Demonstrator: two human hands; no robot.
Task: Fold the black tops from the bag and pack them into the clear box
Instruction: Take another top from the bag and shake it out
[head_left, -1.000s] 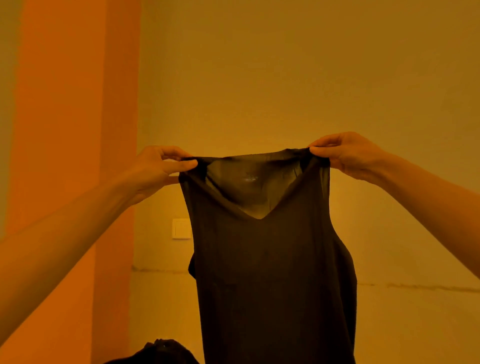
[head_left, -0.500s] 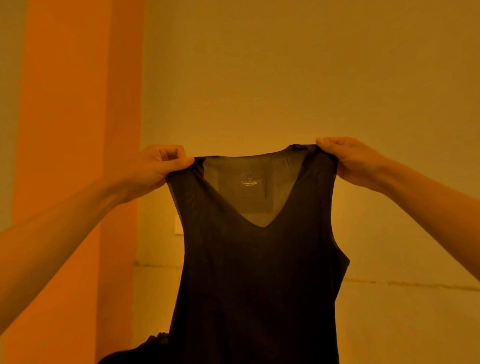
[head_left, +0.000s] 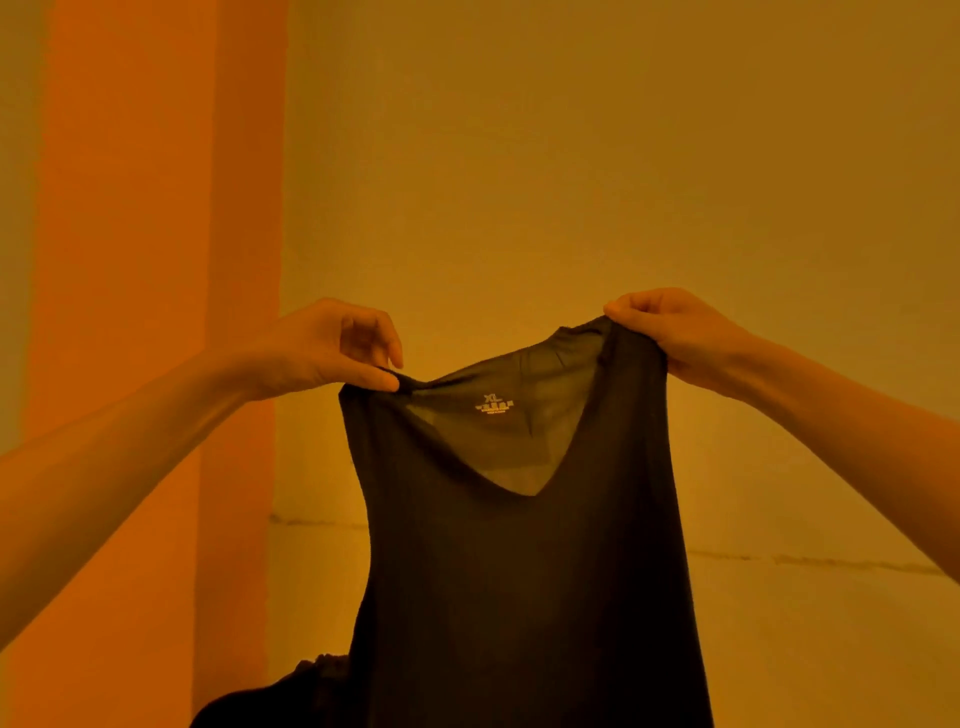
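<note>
While aloft in both hands (head_left: 332, 345) (head_left: 675, 332), black top (head_left: 519, 597) before dark heap (head_left: 291, 699).

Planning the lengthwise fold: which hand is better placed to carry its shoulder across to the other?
Probably the right hand: it grips its shoulder of the black top with curled fingers, while the left hand only pinches its strap.

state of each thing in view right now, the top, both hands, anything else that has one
black sleeveless V-neck fabric top: unfolded, hanging, held up by both shoulders, XL print visible inside the neck
left hand: pinches one shoulder of the top
right hand: fingers curled round the other shoulder
dark fabric heap: slumped at the bottom edge, partly hidden behind the top
</note>
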